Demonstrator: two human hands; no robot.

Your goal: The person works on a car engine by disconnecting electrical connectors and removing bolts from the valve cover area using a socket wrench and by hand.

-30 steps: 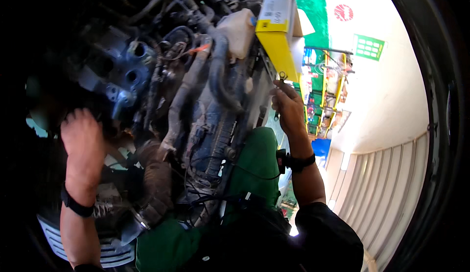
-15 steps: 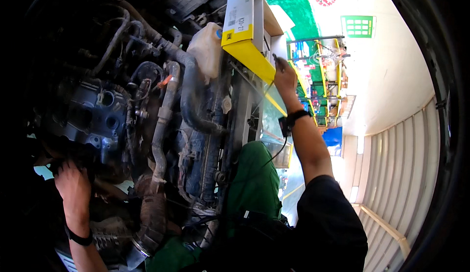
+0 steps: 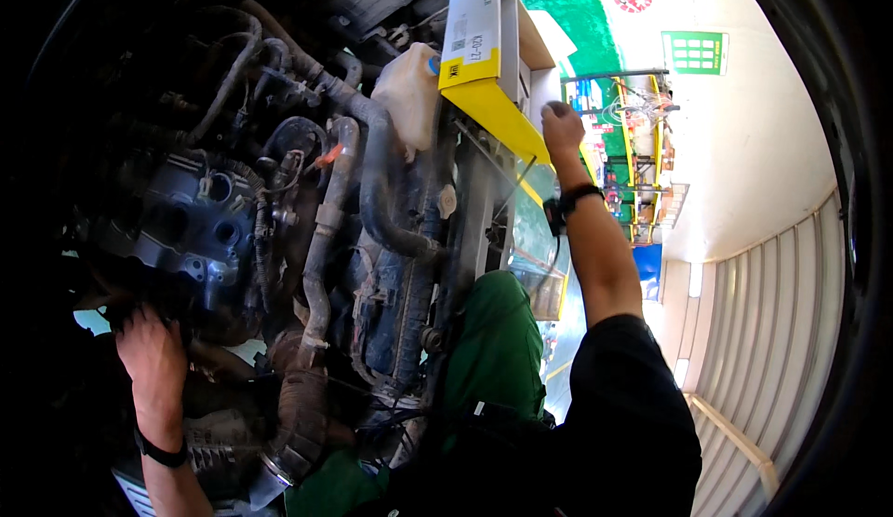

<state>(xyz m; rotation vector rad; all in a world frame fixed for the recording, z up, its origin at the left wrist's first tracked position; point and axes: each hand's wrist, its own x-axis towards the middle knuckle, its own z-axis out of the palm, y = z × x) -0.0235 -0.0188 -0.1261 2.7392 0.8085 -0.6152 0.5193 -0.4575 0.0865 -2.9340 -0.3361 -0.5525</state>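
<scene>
At the lower left, my left hand [image 3: 154,359] reaches into the engine bay below the grey engine cover [image 3: 191,224]. Its fingers are bent and close together against a dark part; their tips are lost in shadow. My right hand [image 3: 563,134] is raised beside the open end of a white and yellow cardboard box [image 3: 493,80]. Its fingers are curled closed, and whatever they hold is hidden. A thin dark rod [image 3: 514,187] slants below the box; I cannot tell whether it touches the hand. The box rests at the engine bay's edge, next to a whitish plastic reservoir [image 3: 406,98] with a blue cap.
Thick coolant hoses [image 3: 377,173] and a ribbed duct [image 3: 299,396] run through the bay. A radiator [image 3: 405,303] lies along its edge. My green-trousered leg [image 3: 495,340] is beside it. Beyond stand shelves [image 3: 633,159] with boxes, on a green floor.
The whole view has shifted slightly, so the engine sits further right. My right hand has turned a little, and the small dark thing at its fingertips no longer shows. My left hand stays in place.
</scene>
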